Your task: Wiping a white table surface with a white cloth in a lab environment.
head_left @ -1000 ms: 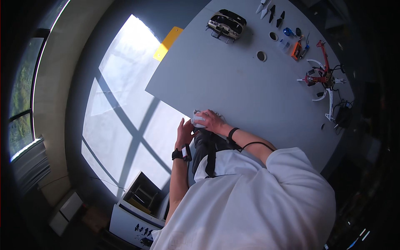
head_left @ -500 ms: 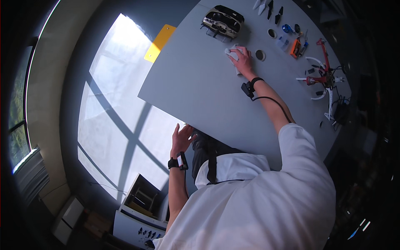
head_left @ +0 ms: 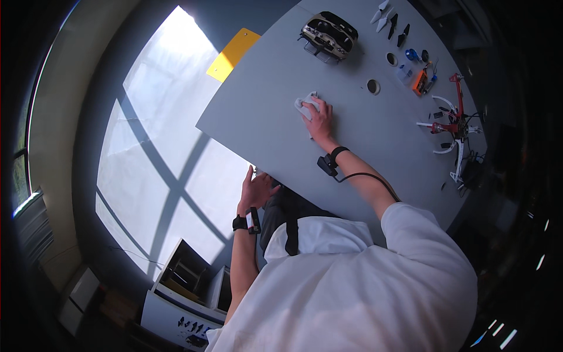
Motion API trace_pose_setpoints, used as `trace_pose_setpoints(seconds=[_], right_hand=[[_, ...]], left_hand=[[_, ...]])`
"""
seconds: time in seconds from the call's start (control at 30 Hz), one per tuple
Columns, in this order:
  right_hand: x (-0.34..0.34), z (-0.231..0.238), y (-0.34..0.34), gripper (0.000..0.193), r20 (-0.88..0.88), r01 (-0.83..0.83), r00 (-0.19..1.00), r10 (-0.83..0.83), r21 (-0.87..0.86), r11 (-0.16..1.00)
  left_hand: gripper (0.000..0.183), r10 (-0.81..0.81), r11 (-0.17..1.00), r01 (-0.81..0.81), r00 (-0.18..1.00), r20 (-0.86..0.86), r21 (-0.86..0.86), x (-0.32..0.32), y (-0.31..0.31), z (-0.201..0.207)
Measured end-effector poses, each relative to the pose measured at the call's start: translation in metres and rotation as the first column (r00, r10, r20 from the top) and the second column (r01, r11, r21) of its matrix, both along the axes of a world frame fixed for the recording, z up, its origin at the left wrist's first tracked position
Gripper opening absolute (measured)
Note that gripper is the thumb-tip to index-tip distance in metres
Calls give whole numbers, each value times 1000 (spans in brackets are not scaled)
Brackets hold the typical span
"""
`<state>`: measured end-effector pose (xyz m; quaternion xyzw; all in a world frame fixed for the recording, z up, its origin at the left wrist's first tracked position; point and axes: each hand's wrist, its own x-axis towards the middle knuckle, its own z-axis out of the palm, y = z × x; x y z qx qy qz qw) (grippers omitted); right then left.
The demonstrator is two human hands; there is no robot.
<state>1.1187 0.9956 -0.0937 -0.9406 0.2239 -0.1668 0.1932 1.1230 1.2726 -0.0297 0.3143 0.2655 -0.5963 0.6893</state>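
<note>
A crumpled white cloth [head_left: 303,105] lies on the grey table [head_left: 258,111] under my right hand [head_left: 319,118]. The fingers of that hand are curled over the cloth and press it to the tabletop. At the table's near left corner edge is my left hand [head_left: 256,189], its fingers spread apart and nothing visible in them. Each wrist wears a black strap with a small device, and a cable runs along the right forearm from its device [head_left: 327,165].
Beyond the cloth stands a remote controller [head_left: 329,36]. To the right are propeller blades [head_left: 394,26], a tape roll [head_left: 373,87], an orange box [head_left: 420,81] and a red-and-white drone frame [head_left: 457,126]. A yellow seat or board [head_left: 233,54] juts out past the left edge.
My right hand has slid the cloth toward me and to the left, away from the tape roll. My left hand stays by the table edge. The whole view has shifted slightly.
</note>
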Motion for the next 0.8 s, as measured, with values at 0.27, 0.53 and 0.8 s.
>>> trace_pose_setpoints(seconds=[0.27,0.53,0.8], right_hand=[[-24,17,126,41,-16,-413,907,420,151,898],[-7,8,105,37,94,-678,735,672,91,729],[89,-2,-25,41,2,-376,927,376,-5,927]], left_hand=[[92,107,992,-110,993,-49,-60,-7,12,-11],[91,130,991,-130,992,-9,-30,-17,14,-14],[92,56,992,-55,998,11,-116,-9,16,-15]])
